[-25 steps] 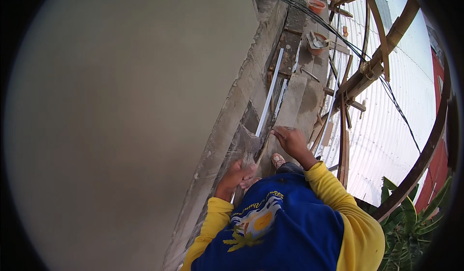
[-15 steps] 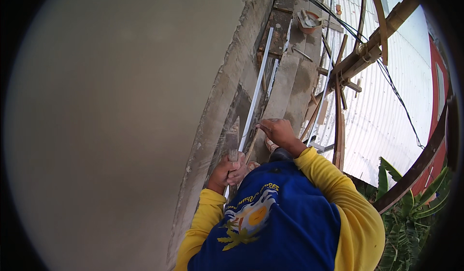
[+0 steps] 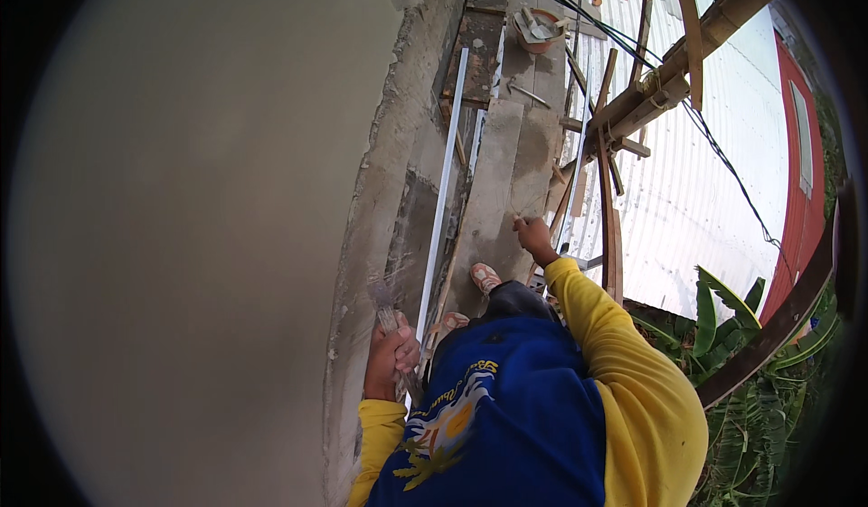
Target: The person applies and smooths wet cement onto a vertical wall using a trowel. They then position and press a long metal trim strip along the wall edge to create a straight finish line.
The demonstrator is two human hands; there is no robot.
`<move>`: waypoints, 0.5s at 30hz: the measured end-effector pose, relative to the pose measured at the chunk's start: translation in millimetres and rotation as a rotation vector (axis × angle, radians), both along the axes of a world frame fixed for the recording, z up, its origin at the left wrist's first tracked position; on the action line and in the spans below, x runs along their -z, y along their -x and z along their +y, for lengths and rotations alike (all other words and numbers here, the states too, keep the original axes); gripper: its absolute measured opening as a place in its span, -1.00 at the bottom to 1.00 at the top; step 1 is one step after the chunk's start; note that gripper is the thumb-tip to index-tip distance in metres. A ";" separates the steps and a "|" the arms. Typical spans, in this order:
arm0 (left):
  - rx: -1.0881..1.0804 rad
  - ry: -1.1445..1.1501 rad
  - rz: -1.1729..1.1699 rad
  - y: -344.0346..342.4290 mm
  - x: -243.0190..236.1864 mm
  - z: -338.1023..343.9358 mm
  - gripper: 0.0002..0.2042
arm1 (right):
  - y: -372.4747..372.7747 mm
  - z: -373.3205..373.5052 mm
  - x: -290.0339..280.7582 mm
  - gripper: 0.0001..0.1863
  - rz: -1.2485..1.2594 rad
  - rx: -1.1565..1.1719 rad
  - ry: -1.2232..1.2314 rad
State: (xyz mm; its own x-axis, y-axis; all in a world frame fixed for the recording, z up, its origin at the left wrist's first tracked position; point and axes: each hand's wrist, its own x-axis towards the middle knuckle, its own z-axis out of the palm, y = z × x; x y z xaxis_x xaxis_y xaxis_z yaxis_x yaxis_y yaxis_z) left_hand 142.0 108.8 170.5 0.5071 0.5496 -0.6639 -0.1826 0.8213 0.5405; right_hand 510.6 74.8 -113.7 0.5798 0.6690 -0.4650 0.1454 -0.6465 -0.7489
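Observation:
My left hand (image 3: 391, 355) is closed round a grey, cement-smeared flat length of wood or tool (image 3: 383, 302), held upright beside the rough concrete ledge (image 3: 353, 263). Just right of it, a long white straight bar (image 3: 444, 186) lies along the narrow gap. My right hand (image 3: 533, 234) has its fingers pinched over the weathered planks (image 3: 493, 181); faint thin strands show near the fingertips, but what they grip is too small to make out. Both sandalled feet (image 3: 485, 277) are partly visible on the planks below my body.
A smooth plastered wall (image 3: 199, 236) fills the left. Ahead are an orange bucket with tools (image 3: 536, 32) and a hammer (image 3: 527, 94). On the right stand bamboo scaffold poles (image 3: 714, 32), black cables (image 3: 737, 172), corrugated white roofing (image 3: 696, 217) and banana leaves (image 3: 723, 317).
My right hand has moved rightward and up, away from the thin wooden strip. My left hand, with its tool, has shifted down and left. More of my feet shows as the view has shifted.

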 end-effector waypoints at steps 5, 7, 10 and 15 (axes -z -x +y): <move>-0.038 -0.004 0.066 -4.5 4.2 1.2 -0.89 | -148.7 68.4 -1.4 -0.56 -0.105 0.119 -0.065; -0.065 -0.035 0.181 5.9 -14.0 8.2 -0.89 | -160.8 136.7 -59.1 -0.43 0.019 0.255 -0.025; -0.003 -0.045 0.181 -10.8 -0.3 12.7 -0.89 | -234.5 156.8 -89.0 -0.29 -0.349 0.255 -0.088; -0.003 -0.162 0.301 -16.9 -3.7 25.2 -0.83 | -86.0 142.6 -163.0 -0.51 -0.265 -0.240 -0.263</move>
